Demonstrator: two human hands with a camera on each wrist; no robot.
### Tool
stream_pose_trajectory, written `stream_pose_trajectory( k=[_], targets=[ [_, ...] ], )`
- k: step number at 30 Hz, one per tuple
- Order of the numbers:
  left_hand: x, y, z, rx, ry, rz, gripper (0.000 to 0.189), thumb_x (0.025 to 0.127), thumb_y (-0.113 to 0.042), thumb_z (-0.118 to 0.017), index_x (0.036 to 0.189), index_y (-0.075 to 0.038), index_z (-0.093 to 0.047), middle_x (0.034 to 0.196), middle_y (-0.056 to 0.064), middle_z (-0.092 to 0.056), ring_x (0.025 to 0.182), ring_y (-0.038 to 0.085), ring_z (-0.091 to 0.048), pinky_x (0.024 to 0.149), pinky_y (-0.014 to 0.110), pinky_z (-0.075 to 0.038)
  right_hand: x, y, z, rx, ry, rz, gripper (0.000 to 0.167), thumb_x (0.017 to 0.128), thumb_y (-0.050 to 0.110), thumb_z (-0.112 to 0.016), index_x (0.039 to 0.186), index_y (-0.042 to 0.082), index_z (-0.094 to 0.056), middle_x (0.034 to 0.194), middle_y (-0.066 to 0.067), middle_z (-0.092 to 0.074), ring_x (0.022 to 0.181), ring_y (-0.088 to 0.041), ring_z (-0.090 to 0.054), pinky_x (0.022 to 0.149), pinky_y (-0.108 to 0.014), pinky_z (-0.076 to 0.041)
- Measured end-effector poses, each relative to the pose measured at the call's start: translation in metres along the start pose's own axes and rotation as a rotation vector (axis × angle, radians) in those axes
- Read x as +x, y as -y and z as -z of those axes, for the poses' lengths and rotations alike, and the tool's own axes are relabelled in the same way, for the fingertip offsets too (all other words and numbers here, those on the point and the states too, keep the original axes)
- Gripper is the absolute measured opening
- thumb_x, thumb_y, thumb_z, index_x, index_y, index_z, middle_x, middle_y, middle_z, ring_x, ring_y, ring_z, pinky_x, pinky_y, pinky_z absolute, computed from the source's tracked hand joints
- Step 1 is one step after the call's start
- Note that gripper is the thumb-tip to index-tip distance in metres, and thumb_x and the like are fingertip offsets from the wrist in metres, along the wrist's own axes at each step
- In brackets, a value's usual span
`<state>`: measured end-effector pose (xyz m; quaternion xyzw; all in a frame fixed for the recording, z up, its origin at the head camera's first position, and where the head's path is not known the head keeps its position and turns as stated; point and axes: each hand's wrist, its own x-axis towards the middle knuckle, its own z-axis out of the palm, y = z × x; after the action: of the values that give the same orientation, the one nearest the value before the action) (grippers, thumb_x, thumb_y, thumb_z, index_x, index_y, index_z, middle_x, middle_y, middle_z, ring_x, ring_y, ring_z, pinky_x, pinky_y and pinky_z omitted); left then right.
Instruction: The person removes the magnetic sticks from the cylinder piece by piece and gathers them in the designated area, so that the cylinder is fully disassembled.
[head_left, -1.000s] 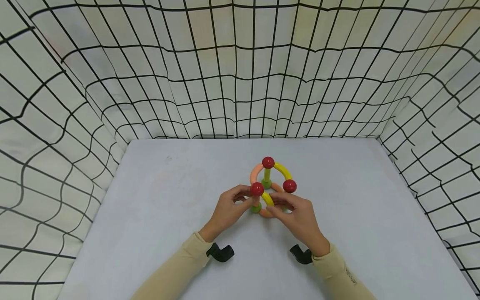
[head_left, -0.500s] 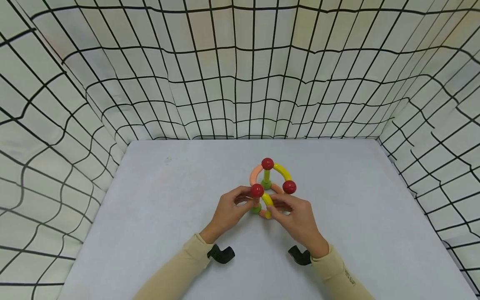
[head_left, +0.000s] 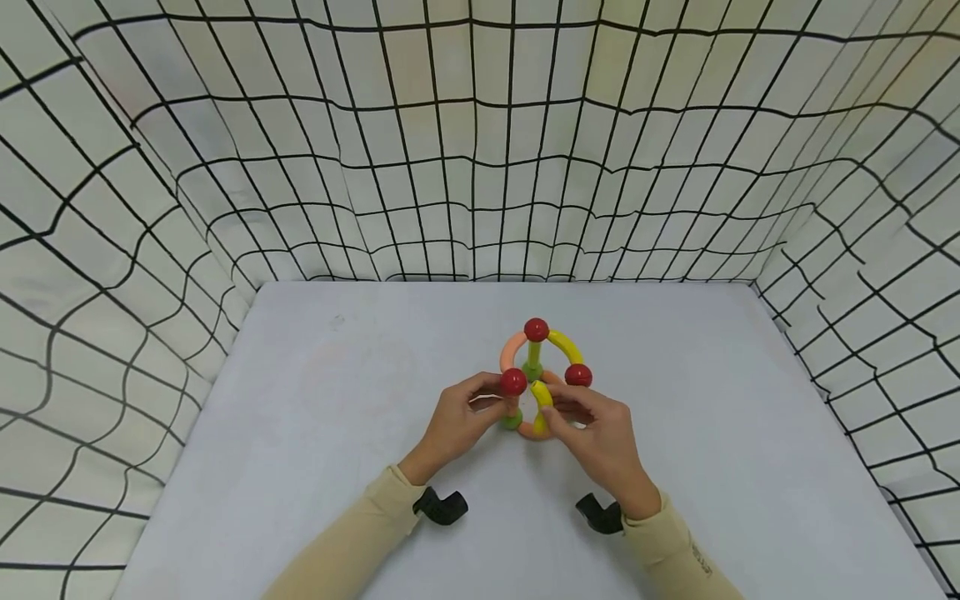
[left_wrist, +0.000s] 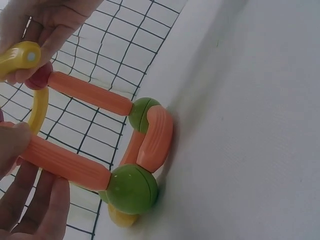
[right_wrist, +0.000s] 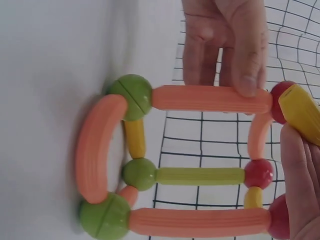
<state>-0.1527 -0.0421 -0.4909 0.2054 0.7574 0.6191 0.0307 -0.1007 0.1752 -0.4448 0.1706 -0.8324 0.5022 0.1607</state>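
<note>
A ball-and-rod frame stands on the table, with green balls (right_wrist: 139, 174) at its base and red balls (head_left: 578, 375) on top. Upright orange rods (right_wrist: 200, 222) and a lime rod (right_wrist: 200, 176) join the levels. My left hand (head_left: 459, 421) pinches the near-left upright orange rod (left_wrist: 67, 162) between thumb and fingers, below a red ball (head_left: 513, 382). In my right hand (head_left: 600, 429) is a curved yellow rod (head_left: 543, 400), its free end beside that ball and apart from it. A pale disc shows on the rod's end in the left wrist view.
A white table (head_left: 337, 375) lies under the frame. Black grid netting (head_left: 480, 183) over pale walls encloses the back and sides. Black curved pieces (head_left: 447, 507) sit at both wrists, near the beige sleeves (head_left: 352, 533).
The curved yellow rod has come away from the near-left red ball and turned slightly to the right in my right hand. My left hand stays at the upright rod.
</note>
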Motion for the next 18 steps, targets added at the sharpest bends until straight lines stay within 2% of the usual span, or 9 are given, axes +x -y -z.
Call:
stream_pose_trajectory(
  k=[5, 12, 18],
  targets=[
    [0.001, -0.001, 0.0, -0.003, -0.002, -0.016, 0.028, 0.094, -0.01, -0.075, 0.121, -0.011, -0.071, 0.119, 0.009, -0.075, 0.11, 0.022, -0.072, 0.096, 0.026, -0.061, 0.002, 0.004, 0.011, 0.008, -0.058, 0.019, 0.03, 0.086, 0.003, -0.081, 0.116, 0.0, -0.075, 0.11, -0.016, -0.079, 0.089, -0.018, -0.078, 0.082, -0.015, -0.061],
    [0.002, -0.002, 0.001, -0.025, 0.002, -0.009, 0.029, 0.091, -0.008, -0.078, 0.12, -0.01, -0.071, 0.118, 0.009, -0.075, 0.108, 0.021, -0.072, 0.095, 0.026, -0.061, 0.011, 0.005, 0.035, 0.017, -0.102, 0.046, 0.031, 0.084, -0.008, -0.079, 0.114, 0.0, -0.075, 0.107, -0.019, -0.078, 0.091, -0.007, -0.076, 0.082, -0.015, -0.061],
    [0.003, -0.004, 0.0, -0.004, 0.009, -0.016, 0.03, 0.09, -0.009, -0.079, 0.118, -0.01, -0.071, 0.116, 0.01, -0.075, 0.107, 0.023, -0.072, 0.096, 0.026, -0.061, 0.02, 0.002, 0.06, -0.023, -0.152, 0.018, 0.028, 0.088, -0.001, -0.079, 0.116, 0.0, -0.075, 0.11, -0.02, -0.078, 0.091, -0.005, -0.076, 0.081, -0.013, -0.06]
  ],
)
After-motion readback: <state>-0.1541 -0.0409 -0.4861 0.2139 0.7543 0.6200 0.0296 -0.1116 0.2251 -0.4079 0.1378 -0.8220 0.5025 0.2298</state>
